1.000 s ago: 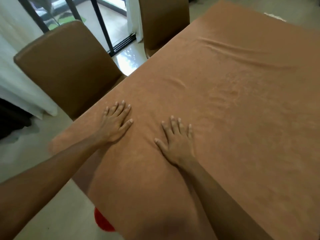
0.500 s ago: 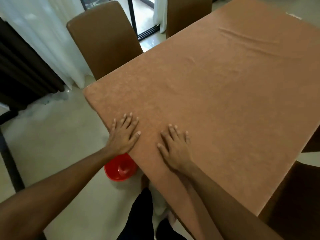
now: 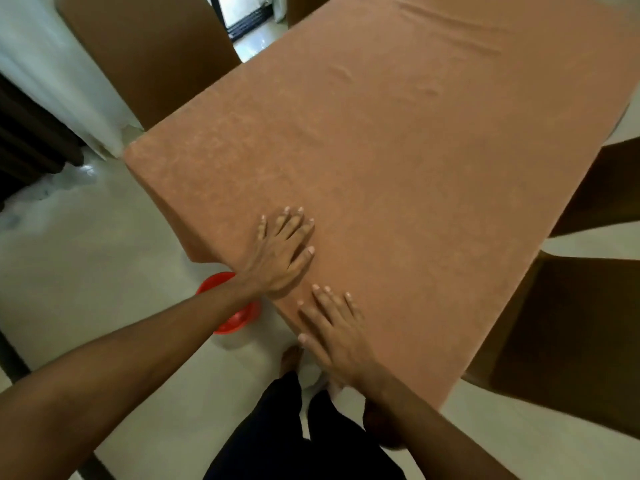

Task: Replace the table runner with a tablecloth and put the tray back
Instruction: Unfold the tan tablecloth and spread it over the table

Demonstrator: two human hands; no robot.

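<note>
A brown tablecloth (image 3: 398, 161) covers the whole table and hangs over its near edge. A few wrinkles show toward its far end. My left hand (image 3: 282, 252) lies flat on the cloth close to the near edge, fingers straight and spread. My right hand (image 3: 337, 330) presses flat on the cloth at the near edge, just right of the left hand. Neither hand holds anything. No tray or table runner is in view.
A red bowl (image 3: 233, 318) sits on the pale floor under my left forearm. Brown chairs stand at the far left (image 3: 149, 53), at the far end (image 3: 304, 8) and along the right side (image 3: 568, 341). White curtains hang at the left.
Both hands have slid back along the cloth toward the near edge. The view has pulled back, so my legs and the whole red bowl show now.
</note>
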